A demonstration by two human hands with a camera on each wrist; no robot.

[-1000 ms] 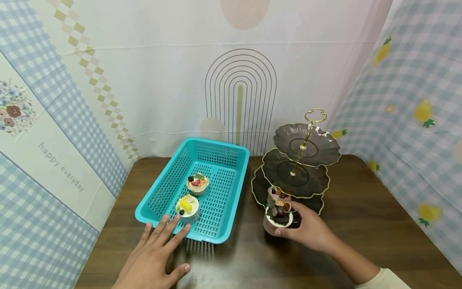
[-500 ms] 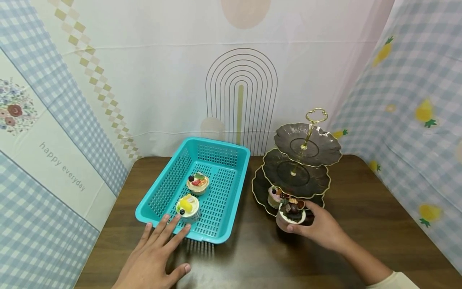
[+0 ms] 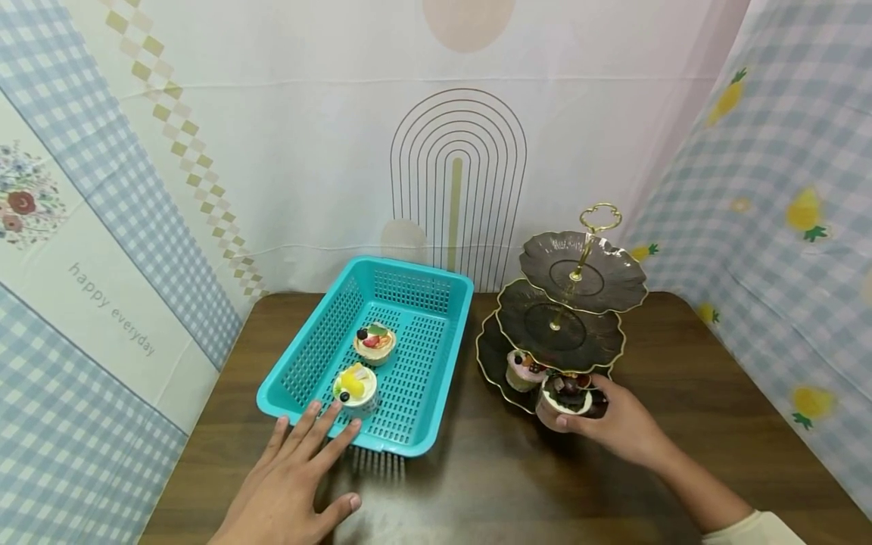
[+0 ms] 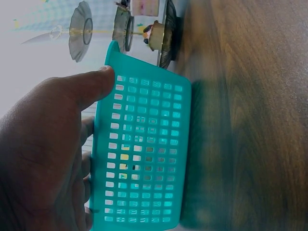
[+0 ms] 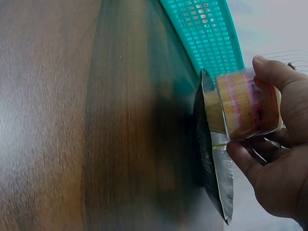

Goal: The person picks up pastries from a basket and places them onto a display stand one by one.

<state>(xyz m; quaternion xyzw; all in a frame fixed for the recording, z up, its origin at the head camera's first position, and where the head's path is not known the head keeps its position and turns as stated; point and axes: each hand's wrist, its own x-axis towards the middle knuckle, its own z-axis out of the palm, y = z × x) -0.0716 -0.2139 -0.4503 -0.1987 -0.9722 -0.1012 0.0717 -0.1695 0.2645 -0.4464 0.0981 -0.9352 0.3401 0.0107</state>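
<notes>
My right hand (image 3: pixel 630 424) grips a dessert cup (image 3: pixel 565 401) with dark chocolate topping and a white cream rim. It holds the cup at the front edge of the stand's bottom tier (image 3: pixel 490 356). The right wrist view shows the clear-walled cake cup (image 5: pixel 248 103) with pink and yellow layers, thumb and fingers round its side, close over the plate. A pink-topped cupcake (image 3: pixel 521 372) sits on that tier, left of the cup. My left hand (image 3: pixel 286 477) lies with fingers spread, fingertips on the near rim of a turquoise basket (image 3: pixel 443 378); its thumb touches the basket wall (image 4: pixel 144 130) near the rim.
Inside the basket sit a lemon-yellow topped cup (image 3: pixel 356 393) and a fruit tart (image 3: pixel 375 344). The stand's middle tier (image 3: pixel 586 337) and top tier (image 3: pixel 538 261) rise over the bottom one, with a gold handle (image 3: pixel 601 217). A patterned cloth (image 3: pixel 306 151) hangs behind the wooden table (image 3: pixel 463 484).
My right hand has moved right and slightly back with the chocolate dessert cup, from in front of the pink cupcake to its right. The left hand stays on the basket rim.
</notes>
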